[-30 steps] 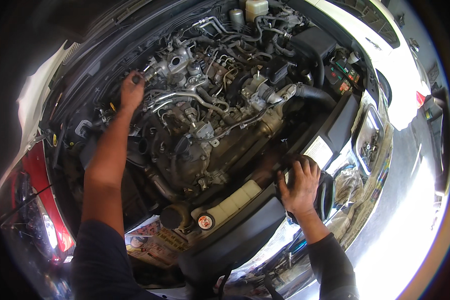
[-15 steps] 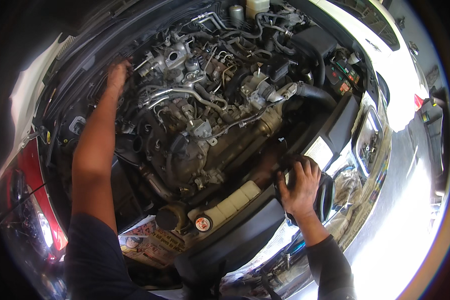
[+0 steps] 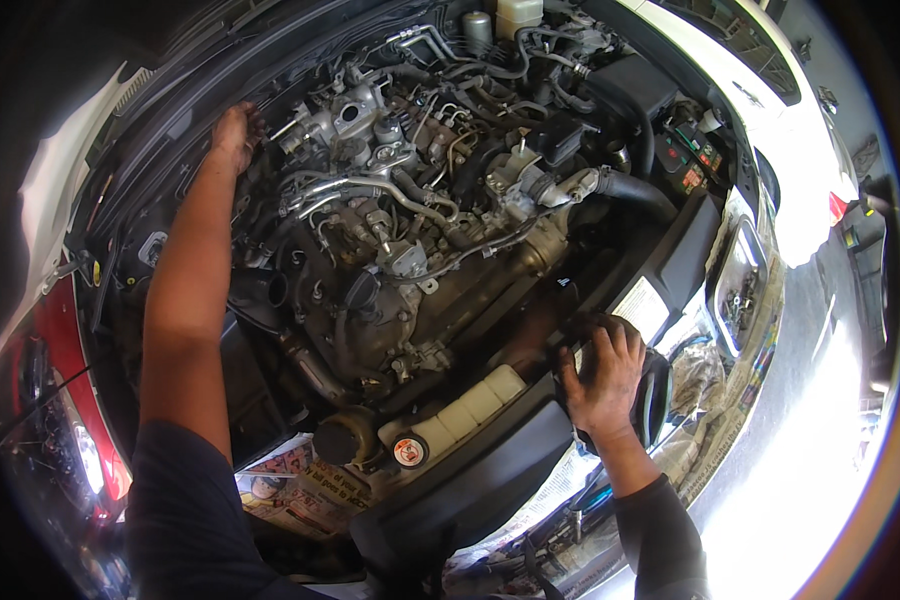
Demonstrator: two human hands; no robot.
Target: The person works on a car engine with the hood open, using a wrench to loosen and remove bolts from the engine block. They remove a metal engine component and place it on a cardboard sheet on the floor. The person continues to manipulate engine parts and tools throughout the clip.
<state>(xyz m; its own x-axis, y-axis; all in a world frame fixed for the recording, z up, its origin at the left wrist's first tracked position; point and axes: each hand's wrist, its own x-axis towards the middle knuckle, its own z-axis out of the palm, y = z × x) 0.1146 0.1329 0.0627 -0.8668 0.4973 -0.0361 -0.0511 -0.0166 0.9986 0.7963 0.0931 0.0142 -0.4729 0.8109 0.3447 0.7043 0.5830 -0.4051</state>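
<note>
My left hand (image 3: 234, 137) reaches to the far left of the open engine bay, beside the back of the engine (image 3: 395, 235) and dark hoses. Its fingers look bent and a little apart; the tips are partly lost against dark parts, and I make out nothing in them. Over the front crossmember, my right hand (image 3: 610, 382) rests on a black rounded part (image 3: 653, 398), fingers spread and bent over its top. Just left of that hand lies a whitish plastic tank (image 3: 470, 412) with a round labelled cap (image 3: 410, 450).
Black covers (image 3: 470, 490) line the front edge. Newspaper (image 3: 320, 490) lies beneath them. At the right, a metal tray (image 3: 738, 285) holds small parts. The battery (image 3: 685, 160) sits at the far right, and a large hose (image 3: 635, 190) runs beside it.
My left hand has lifted slightly away from me, and its fingers show more plainly. My right hand stays on the black part. The whole view has shifted a little.
</note>
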